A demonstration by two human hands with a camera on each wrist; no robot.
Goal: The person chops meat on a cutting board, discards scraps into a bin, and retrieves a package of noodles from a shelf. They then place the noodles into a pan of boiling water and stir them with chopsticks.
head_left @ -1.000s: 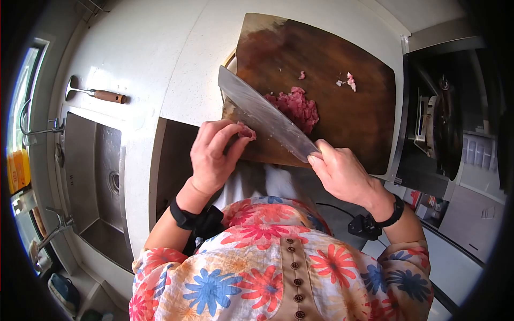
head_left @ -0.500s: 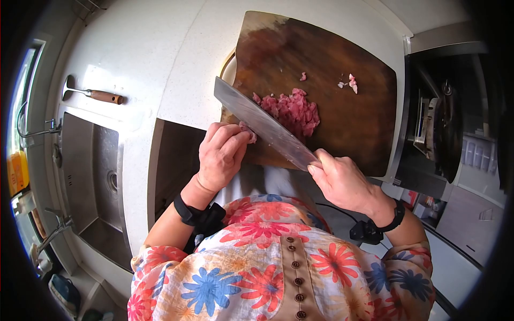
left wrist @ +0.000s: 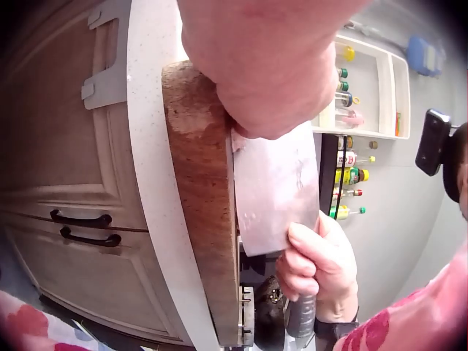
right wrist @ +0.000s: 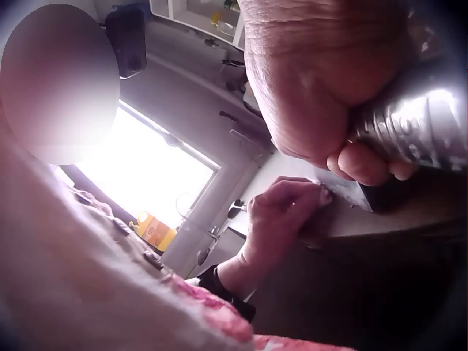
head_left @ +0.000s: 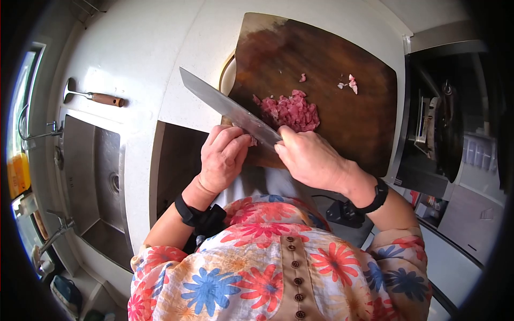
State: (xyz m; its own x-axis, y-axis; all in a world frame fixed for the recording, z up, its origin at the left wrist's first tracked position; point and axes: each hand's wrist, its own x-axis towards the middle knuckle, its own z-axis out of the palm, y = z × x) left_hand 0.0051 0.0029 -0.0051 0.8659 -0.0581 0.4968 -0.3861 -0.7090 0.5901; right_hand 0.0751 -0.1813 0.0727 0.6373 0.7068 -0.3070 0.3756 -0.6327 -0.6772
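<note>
My right hand grips the ribbed metal handle of a cleaver. Its broad blade slants to the upper left across the board's near left edge, right beside the fingers of my left hand. With curled fingertips, the left hand holds a small piece of pink meat at that edge, mostly hidden by fingers and blade. A heap of chopped raw meat lies on the dark wooden cutting board, just beyond the blade.
Small pale scraps lie on the board's right side. A round rimmed dish shows from under its left edge. Further left are a wooden-handled tool and a steel sink; a stove stands to the right.
My right hand and the cleaver have moved left, so the blade now reaches out over the white counter. My left hand stays near the board's edge with the meat piece.
</note>
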